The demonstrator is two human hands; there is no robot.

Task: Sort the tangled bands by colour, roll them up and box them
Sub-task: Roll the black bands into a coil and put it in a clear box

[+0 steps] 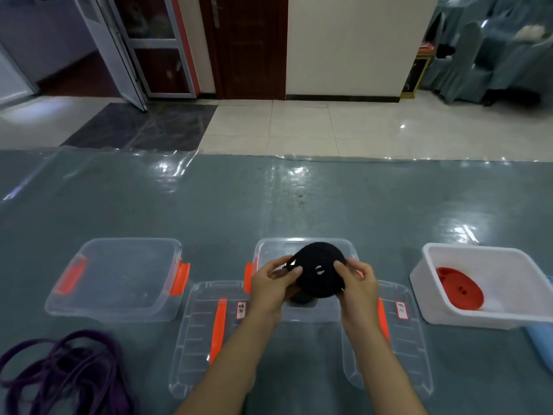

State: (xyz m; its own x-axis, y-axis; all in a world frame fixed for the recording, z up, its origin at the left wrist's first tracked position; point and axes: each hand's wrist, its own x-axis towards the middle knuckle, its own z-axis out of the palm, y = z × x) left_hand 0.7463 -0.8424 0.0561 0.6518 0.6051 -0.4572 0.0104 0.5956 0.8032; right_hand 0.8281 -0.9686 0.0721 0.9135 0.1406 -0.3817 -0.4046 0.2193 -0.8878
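Black band roll [319, 270], held over the middle clear box [302, 245] at 12 o'clock: left hand [273, 283] and right hand [357, 284] pinch its rim. Likely light, soft; grip edges firmly lest coils unwind.

Glossy tiled floor [299, 127], white wall [344, 43]

Dim, glare-streaked, soft blur, warped edges

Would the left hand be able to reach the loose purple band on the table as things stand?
Probably not yet: the left hand grips the black roll together with the right hand. Once it lets go, nothing lies between it and the purple band.
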